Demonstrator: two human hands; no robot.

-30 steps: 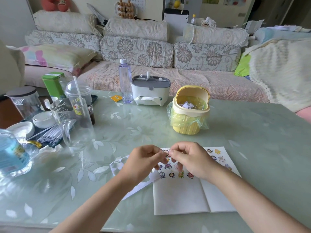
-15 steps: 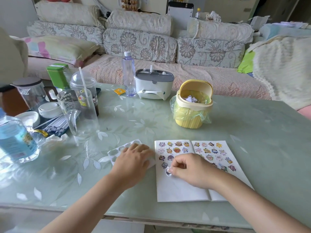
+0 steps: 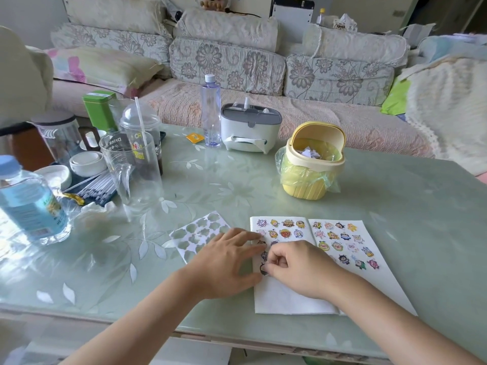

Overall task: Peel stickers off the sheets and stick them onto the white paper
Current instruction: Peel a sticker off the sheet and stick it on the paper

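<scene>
A folded white paper (image 3: 284, 296) lies open on the table, its upper part covered with several small cartoon stickers. My right hand (image 3: 297, 270) pinches a small dark sticker (image 3: 263, 269) and presses it onto the left page below the other stickers. My left hand (image 3: 226, 262) lies flat with fingers spread, over the paper's left edge and the lower part of a sticker sheet. That sticker sheet (image 3: 197, 230) lies left of the paper and shows only peeled-out holes.
A yellow mini bin (image 3: 311, 164) with a plastic liner stands behind the paper. A white dispenser box (image 3: 250, 130) and clear bottle (image 3: 210, 111) stand further back. Cups, a large water bottle (image 3: 29, 204), bowls and straws crowd the left side. A sofa runs along the back.
Both hands came down from pinching a sticker above the paper. My right hand brought the sticker onto the left page; my left hand went flat on the sheet, then slid right to the paper's edge.
</scene>
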